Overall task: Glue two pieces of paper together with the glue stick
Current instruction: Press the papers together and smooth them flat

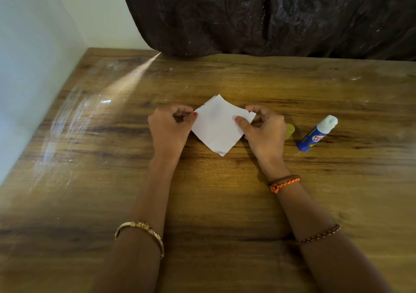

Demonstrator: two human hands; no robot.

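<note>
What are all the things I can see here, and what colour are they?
paper: white; two pieces can't be told apart; held over the table's middle, between both hands
glue stick: one, blue with white top, uncapped, lying on the table right of the right hand
cap: one, yellow, partly hidden behind the right hand
table: one, brown wood
curtain: one, dark brown, behind the table
wall: pale, at the left
bangle: one, gold, on the left forearm
bands: brown and orange, on the right wrist
bead bracelet: one, brown, on the right forearm
left hand: pinches the paper's left corner
right hand: pinches the paper's right corner
</note>
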